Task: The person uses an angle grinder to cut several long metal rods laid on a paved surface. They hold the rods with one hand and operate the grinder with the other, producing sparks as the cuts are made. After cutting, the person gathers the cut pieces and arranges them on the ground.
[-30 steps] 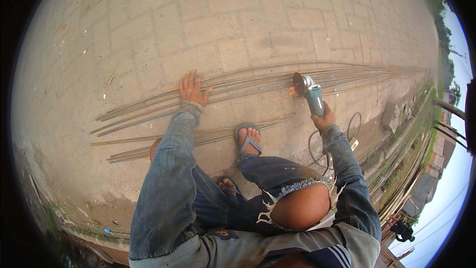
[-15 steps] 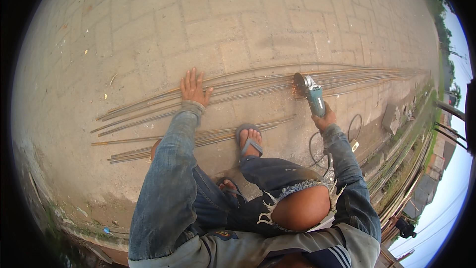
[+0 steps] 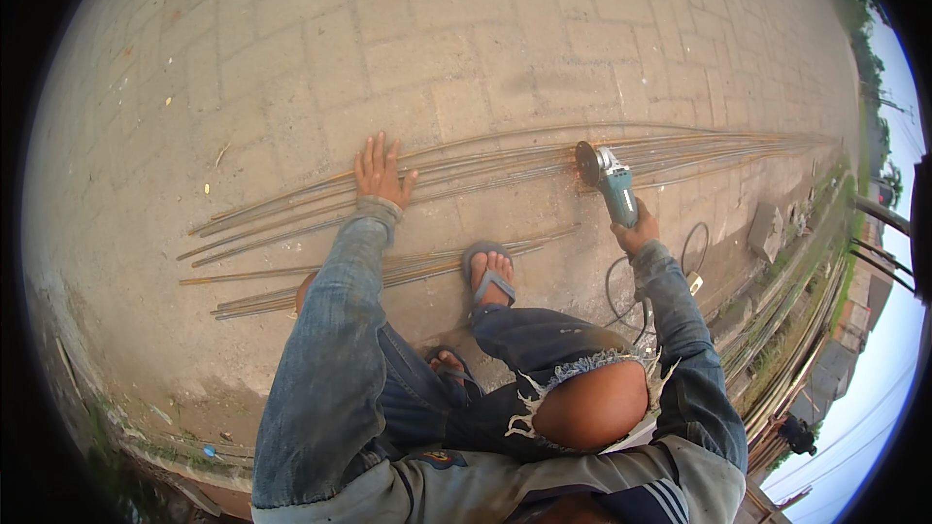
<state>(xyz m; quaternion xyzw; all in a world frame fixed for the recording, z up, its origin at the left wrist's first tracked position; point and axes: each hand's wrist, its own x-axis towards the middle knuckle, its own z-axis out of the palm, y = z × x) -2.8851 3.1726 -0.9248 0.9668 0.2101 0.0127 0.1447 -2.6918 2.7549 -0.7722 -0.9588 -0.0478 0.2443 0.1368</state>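
My left hand rests open with spread fingers across several long rusty steel rods, pressing them against the pavement. My right hand is closed on a teal angle grinder, whose dark disc meets the rods to the right of my left hand, with a faint orange glow of sparks beside it. A second group of shorter rods lies nearer me, left of my sandalled foot. The grinder's black cable loops on the ground beside a pale socket block.
Paving blocks surround the rods. Along the right edge are a concrete chunk, weeds and long poles. A dark-clad person appears at the far lower right, with buildings behind. A low ledge runs along the lower left.
The spark spray at the disc looks fainter than half a second ago. My hands and the rods have barely moved. The distant person at lower right has shifted slightly.
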